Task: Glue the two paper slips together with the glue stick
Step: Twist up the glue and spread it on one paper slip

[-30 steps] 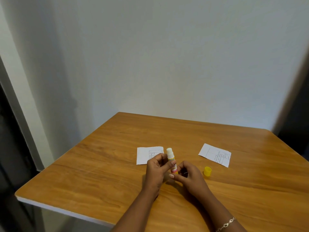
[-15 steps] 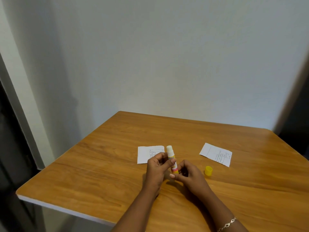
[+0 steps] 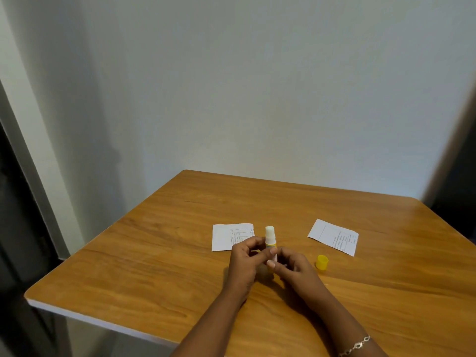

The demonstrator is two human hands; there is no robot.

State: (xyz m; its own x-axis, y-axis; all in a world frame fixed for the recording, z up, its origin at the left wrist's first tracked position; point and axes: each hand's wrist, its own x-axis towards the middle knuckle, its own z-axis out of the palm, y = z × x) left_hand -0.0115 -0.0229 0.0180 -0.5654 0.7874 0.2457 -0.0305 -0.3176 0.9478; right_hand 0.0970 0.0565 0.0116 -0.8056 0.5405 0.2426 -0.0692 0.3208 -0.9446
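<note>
The uncapped glue stick (image 3: 270, 237) stands upright above the middle of the desk (image 3: 180, 269), its white tip pointing up, held between both hands. The left hand (image 3: 243, 264) curls its fingers round the tube's middle, with the thumb laid across the front. The right hand (image 3: 296, 267) pinches the tube's lower end with bent fingers and thumb. One paper slip (image 3: 228, 237) lies flat just behind the left hand; the other paper slip (image 3: 333, 237) lies well apart to the right. The yellow cap (image 3: 322, 262) stands on the desk near the right hand. A bracelet (image 3: 356, 345) circles the right wrist.
</note>
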